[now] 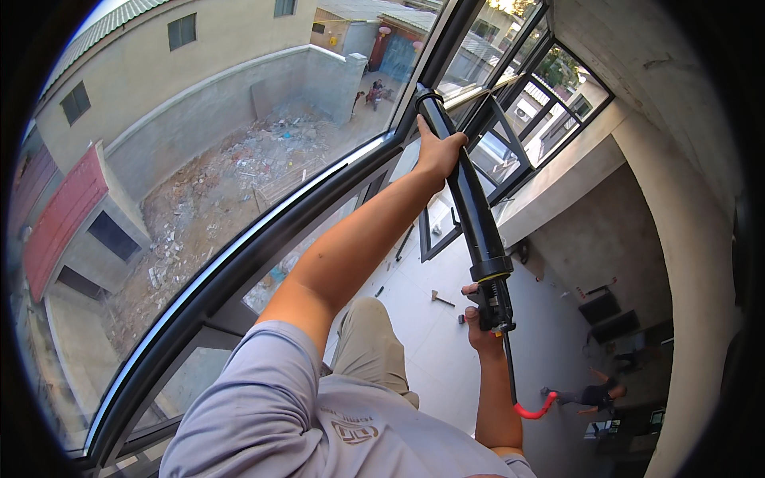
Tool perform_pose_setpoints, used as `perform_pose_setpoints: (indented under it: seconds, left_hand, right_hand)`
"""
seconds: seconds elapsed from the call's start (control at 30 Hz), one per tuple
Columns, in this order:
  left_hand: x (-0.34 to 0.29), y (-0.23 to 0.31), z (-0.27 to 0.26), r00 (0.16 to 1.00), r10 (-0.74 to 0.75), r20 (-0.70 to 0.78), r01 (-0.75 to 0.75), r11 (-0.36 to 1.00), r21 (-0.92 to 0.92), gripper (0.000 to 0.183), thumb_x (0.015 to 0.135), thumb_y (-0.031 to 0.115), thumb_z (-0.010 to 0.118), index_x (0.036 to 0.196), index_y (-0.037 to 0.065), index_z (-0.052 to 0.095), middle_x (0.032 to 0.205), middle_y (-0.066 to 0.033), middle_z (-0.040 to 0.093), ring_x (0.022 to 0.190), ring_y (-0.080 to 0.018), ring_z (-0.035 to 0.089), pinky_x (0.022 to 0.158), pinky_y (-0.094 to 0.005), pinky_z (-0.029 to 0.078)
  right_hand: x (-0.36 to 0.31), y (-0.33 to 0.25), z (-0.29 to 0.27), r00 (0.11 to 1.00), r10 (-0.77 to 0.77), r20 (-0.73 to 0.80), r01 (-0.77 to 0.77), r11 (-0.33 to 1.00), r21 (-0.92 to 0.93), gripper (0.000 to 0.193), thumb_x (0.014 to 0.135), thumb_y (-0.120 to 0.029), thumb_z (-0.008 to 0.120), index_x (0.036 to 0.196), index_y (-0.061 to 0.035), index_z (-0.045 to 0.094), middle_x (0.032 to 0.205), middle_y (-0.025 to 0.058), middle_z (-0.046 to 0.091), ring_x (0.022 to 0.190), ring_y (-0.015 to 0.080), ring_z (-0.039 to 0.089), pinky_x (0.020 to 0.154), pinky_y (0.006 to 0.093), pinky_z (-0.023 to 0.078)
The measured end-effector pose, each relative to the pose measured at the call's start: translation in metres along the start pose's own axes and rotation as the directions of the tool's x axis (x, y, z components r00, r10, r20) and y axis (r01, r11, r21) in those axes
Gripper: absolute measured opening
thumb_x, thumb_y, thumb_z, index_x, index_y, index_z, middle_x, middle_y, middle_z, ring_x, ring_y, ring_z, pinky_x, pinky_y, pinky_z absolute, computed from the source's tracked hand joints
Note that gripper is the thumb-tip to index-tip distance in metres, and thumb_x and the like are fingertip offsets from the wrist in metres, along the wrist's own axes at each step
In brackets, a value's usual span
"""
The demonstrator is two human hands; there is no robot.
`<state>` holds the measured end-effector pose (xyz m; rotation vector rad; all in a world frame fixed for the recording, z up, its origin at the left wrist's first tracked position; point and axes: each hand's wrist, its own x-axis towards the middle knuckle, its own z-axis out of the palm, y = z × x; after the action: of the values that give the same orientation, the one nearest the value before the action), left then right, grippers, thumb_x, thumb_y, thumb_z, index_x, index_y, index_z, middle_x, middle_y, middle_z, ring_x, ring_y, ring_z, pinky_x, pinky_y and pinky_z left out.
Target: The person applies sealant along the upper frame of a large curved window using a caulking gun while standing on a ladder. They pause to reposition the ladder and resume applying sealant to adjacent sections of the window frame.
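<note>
I hold a long black caulking gun (478, 215) at a slant in front of the dark window frame (279, 203). My left hand (437, 155) is closed round the front part of its barrel. At the other end, my right hand (483, 333) grips the handle and trigger, with its fingers partly hidden behind the mechanism. From the back of the gun a thin rod (510, 374) runs down to a red curved hook (539, 408). The gun's front end lies close to the upright of the frame; its tip is hard to make out, and I cannot tell whether it touches.
An open window sash (518, 151) juts inward on the right. Far below, a hammer (441, 299) lies on the pale tiled floor (426, 338). Another person (598, 395) is at lower right, near dark boxes (615, 325). Outside the glass is a walled yard with rubble (215, 191).
</note>
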<state>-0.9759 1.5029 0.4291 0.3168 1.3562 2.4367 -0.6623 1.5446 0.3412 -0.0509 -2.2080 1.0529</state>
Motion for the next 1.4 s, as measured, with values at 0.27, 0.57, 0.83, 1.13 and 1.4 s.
perform_pose_setpoints:
  seconds: [0.27, 0.57, 0.83, 1.13, 1.4]
  left_hand:
    - [-0.004, -0.005, -0.007, 0.996, -0.083, 0.014, 0.083, 0.996, 0.041, 0.116, 0.079, 0.017, 0.072, 0.164, 0.008, -0.006, 0.113, -0.0241, 0.061, 0.080, -0.0261, 0.066, 0.069, -0.0381, 0.057]
    - [-0.010, -0.001, -0.011, 0.994, -0.107, 0.000, 0.107, 0.993, -0.058, 0.110, 0.084, 0.006, 0.070, 0.164, 0.022, -0.003, 0.100, -0.0162, 0.060, 0.066, -0.0283, 0.068, 0.056, -0.0435, 0.059]
    - [-0.010, -0.010, -0.018, 0.997, -0.072, 0.016, 0.073, 0.995, -0.074, 0.090, 0.083, 0.006, 0.070, 0.155, 0.022, 0.018, 0.097, -0.0141, 0.058, 0.063, -0.0282, 0.067, 0.053, -0.0440, 0.059]
    - [-0.004, 0.012, 0.005, 0.977, -0.146, -0.156, 0.164, 0.980, 0.111, 0.116, 0.080, 0.015, 0.072, 0.164, 0.007, -0.008, 0.116, -0.0278, 0.060, 0.075, -0.0292, 0.067, 0.063, -0.0431, 0.058]
    - [0.015, 0.051, 0.039, 0.928, -0.273, -0.252, 0.352, 0.863, 0.361, 0.120, 0.082, 0.019, 0.071, 0.162, 0.002, -0.017, 0.149, -0.0365, 0.042, 0.108, -0.0389, 0.068, 0.085, -0.0480, 0.060]
  right_hand:
    - [-0.003, 0.013, 0.000, 0.998, -0.068, 0.018, 0.070, 0.989, -0.133, 0.048, 0.087, -0.048, 0.081, 0.101, -0.0034, 0.069, 0.091, 0.0095, 0.069, 0.079, 0.0286, 0.069, 0.070, 0.0376, 0.054]
    - [0.003, 0.001, -0.004, 0.997, -0.063, 0.037, 0.070, 0.967, -0.245, 0.042, 0.080, -0.037, 0.086, 0.091, -0.0024, 0.066, 0.083, 0.0162, 0.064, 0.076, 0.0407, 0.064, 0.070, 0.0450, 0.053]
    - [-0.002, 0.009, -0.004, 0.997, -0.045, 0.059, 0.058, 0.969, -0.241, 0.043, 0.079, -0.037, 0.087, 0.092, -0.0021, 0.066, 0.085, 0.0171, 0.066, 0.080, 0.0412, 0.066, 0.074, 0.0465, 0.054]
    - [0.002, -0.042, -0.026, 0.926, 0.356, 0.126, -0.374, 0.911, 0.172, 0.065, 0.088, -0.059, 0.076, 0.110, -0.0007, 0.059, 0.084, 0.0048, 0.057, 0.076, 0.0188, 0.060, 0.071, 0.0350, 0.052]
    - [0.054, -0.056, -0.115, 0.870, 0.338, 0.358, -0.457, 0.826, 0.331, 0.053, 0.090, -0.050, 0.079, 0.100, -0.0024, 0.058, 0.070, 0.0017, 0.056, 0.057, 0.0108, 0.052, 0.051, 0.0265, 0.042]
